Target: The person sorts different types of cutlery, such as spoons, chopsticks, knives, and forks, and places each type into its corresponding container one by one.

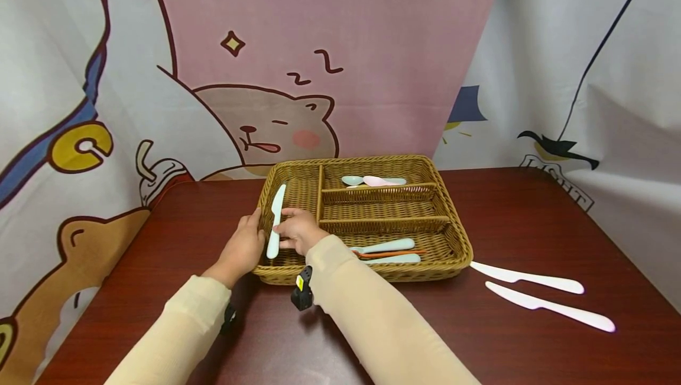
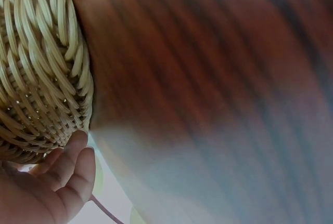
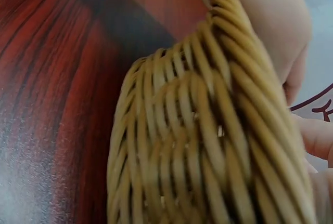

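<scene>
A pale knife (image 1: 278, 201) leans tip-up at the left side of the left compartment of a wicker cutlery basket (image 1: 457, 225). My right hand (image 1: 304, 231) reaches into that compartment from the right and pinches the knife's handle, one fingertip overlapping it. The left hand (image 1: 243, 250) rests against the basket's left end. In the left wrist view its fingers (image 2: 78, 177) lie along the outer wicker wall, loosely bent. Basket wall (image 3: 182, 130) fills much of the right wrist view and hides most of the right hand; the knife's grip cannot be seen there.
Spoons (image 1: 375, 181) lie in the basket's back compartment, and pale-handled and orange cutlery (image 1: 391, 246) in the front one. Two white knives (image 1: 550, 307) lie on the dark wooden table (image 1: 511, 219) to the right. A printed curtain (image 1: 393, 65) hangs behind.
</scene>
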`<state>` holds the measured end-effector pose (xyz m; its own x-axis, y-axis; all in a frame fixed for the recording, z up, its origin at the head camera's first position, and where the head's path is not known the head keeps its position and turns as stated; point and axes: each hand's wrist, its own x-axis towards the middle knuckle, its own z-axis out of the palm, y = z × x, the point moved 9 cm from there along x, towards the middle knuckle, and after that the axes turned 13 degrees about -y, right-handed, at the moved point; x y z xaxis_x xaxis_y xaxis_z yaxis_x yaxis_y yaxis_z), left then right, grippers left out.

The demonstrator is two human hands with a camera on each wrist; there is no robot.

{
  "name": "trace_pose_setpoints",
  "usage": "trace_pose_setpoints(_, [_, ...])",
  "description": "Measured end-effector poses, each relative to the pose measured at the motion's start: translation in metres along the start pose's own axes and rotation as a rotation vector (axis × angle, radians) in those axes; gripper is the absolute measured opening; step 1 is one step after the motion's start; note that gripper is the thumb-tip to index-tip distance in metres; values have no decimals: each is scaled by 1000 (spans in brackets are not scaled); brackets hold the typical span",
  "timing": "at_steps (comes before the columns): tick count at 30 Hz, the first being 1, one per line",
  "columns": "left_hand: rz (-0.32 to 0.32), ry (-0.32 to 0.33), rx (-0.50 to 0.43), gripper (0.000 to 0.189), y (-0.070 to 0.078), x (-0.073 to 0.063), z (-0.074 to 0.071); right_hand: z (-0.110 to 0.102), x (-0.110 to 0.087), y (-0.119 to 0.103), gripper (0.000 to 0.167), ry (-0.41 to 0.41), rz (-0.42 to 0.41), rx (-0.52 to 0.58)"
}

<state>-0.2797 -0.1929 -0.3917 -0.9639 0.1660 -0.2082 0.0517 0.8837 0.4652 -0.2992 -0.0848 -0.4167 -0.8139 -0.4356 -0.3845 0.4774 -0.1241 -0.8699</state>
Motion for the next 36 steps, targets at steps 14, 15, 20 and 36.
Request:
trace_pose_setpoints(14, [16, -12, -18, 55, 4, 2, 0, 0, -1, 10, 53, 12, 43, -94])
trace_pose_setpoints(15, [21, -8, -16, 55, 4, 2, 0, 0, 0, 10, 53, 13, 44, -101])
trace_pose_setpoints(20, [23, -14, -18, 55, 5, 2, 0, 0, -1, 12, 51, 30, 48, -133])
trace_pose_setpoints(36, [37, -10, -44, 55, -1, 0, -1, 11, -12, -20, 43, 28, -131, -206])
